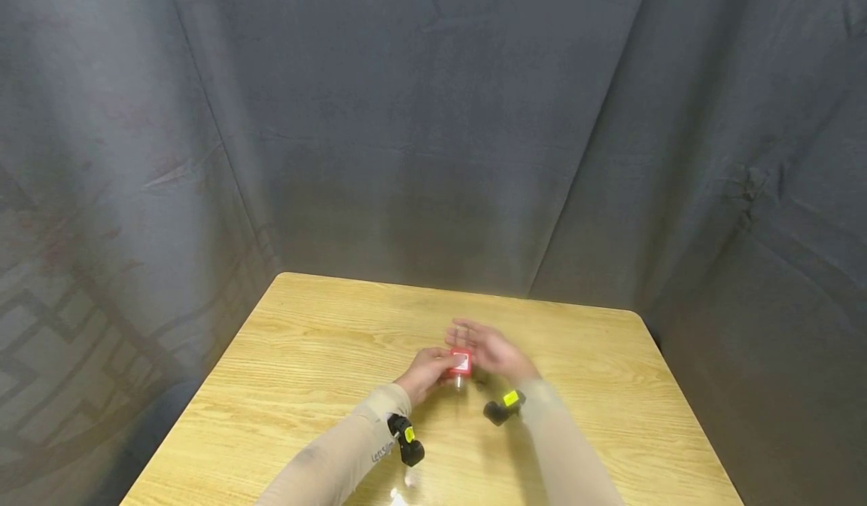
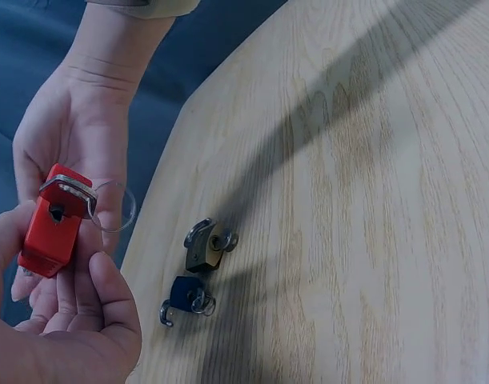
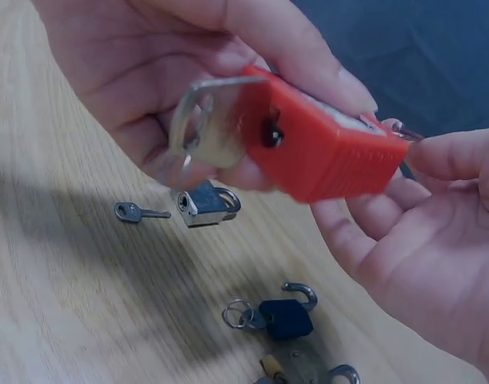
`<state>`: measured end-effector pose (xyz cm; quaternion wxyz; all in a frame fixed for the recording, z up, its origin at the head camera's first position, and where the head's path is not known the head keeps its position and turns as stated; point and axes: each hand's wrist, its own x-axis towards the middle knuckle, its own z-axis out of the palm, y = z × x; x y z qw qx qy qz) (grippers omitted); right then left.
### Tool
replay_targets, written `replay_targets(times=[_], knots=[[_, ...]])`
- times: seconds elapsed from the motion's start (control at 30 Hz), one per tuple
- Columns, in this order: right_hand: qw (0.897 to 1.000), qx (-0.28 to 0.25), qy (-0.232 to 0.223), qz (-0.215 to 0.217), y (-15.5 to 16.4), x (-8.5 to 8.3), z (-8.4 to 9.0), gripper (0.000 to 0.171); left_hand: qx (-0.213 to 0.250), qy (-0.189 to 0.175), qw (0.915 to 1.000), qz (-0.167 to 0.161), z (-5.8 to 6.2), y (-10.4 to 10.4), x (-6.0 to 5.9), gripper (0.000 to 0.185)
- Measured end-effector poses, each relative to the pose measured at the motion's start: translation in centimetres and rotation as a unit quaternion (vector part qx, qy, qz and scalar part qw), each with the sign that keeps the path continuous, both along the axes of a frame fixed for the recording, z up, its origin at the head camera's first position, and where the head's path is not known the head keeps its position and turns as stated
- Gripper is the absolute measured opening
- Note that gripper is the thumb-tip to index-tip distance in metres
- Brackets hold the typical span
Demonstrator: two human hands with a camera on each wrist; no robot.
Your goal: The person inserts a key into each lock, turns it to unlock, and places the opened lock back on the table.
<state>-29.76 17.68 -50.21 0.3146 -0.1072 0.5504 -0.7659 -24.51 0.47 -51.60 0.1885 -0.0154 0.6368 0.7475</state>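
Note:
A red padlock [image 1: 460, 361] with a steel shackle [image 3: 200, 120] is gripped above the table by my left hand [image 1: 423, 374], fingers curled over its body [image 3: 324, 152]. A key [image 3: 400, 128] sticks out of its end, and a thin key ring [image 2: 112, 206] hangs beside it. My right hand [image 1: 491, 349] lies just behind the padlock with the palm [image 3: 420, 264] turned up and the fingers relaxed. One fingertip sits close to the key. Whether it touches is unclear.
On the wooden table [image 1: 305, 355] under the hands lie a small silver padlock [image 3: 204, 204], a loose key [image 3: 136, 212], a blue padlock [image 2: 184, 294] and a brass padlock [image 2: 204, 246]. Dark cloth [image 1: 433, 114] hangs behind the table and on both sides.

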Motion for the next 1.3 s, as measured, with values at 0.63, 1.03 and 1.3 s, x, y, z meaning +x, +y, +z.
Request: replay_targets(times=[0.63, 1.03, 1.3], knots=[[0.972, 0.204, 0.089, -0.07, -1.9, -0.4, 0.0, 0.043, -0.018, 0.0, 0.9998, 0.004, -0.3, -0.3, -0.2, 0.046], [0.97, 0.211, 0.106, -0.061, -1.8, 0.2, 0.2, 0.044, -0.033, 0.007, 0.9994, 0.007, -0.3, -0.4, -0.4, 0.044], [0.977, 0.174, 0.09, -0.083, 0.2, 1.7, -0.2, 0.046, -0.037, 0.005, 0.9993, 0.007, -0.3, -0.6, -0.4, 0.04]])
